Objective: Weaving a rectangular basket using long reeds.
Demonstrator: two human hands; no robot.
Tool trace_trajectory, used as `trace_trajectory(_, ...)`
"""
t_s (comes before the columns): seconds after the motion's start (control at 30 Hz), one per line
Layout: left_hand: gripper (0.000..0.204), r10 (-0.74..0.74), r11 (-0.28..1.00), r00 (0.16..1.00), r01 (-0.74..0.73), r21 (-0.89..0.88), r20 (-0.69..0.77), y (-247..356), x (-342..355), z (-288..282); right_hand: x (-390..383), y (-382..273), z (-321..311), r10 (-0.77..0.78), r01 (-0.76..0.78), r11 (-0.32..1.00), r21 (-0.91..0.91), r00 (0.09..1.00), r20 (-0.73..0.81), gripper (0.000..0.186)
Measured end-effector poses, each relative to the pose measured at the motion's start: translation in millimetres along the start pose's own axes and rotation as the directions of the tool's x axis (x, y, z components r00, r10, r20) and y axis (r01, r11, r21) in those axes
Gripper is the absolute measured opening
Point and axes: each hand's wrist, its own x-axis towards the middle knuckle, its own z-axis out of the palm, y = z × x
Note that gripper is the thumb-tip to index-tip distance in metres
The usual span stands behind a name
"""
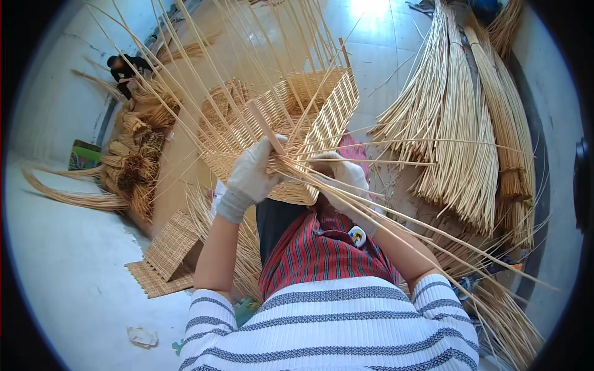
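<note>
In front of my lap is a pale woven basket (328, 105) with long upright reeds along its far and left sides. My gloved left hand (250, 173) grips its near corner beside a flat wooden stake (260, 120). My gloved right hand (340, 176) is curled at the same corner around loose reeds (390, 210), whose long ends fan out to the right and down. Some of its fingertips are hidden behind the reeds and basket.
Tall reed bundles (451, 142) lie at the right. Darker bundles (130, 161) line the left wall, with a co-worker in dark clothes (124, 74) beyond. Folded woven panels (164, 253) are at lower left, and another woven piece (223, 102) lies behind the basket.
</note>
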Motion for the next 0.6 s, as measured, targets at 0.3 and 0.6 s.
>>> trace_trajectory(0.3, 0.057, -0.054, 0.994, 0.995, 0.062, -0.093, 0.084, -2.0, 8.4, -2.7, -6.3, -12.7, 5.3, -0.436, 0.429, 0.900, -0.081, 0.893, -0.111, 0.026)
trace_trajectory(0.6, 0.057, -0.038, 0.995, 0.999, 0.040, -0.086, 0.025, -7.1, 3.6, -2.7, -2.6, -18.1, -13.9, -0.431, 0.424, 0.895, -0.138, 0.902, -0.020, 0.019)
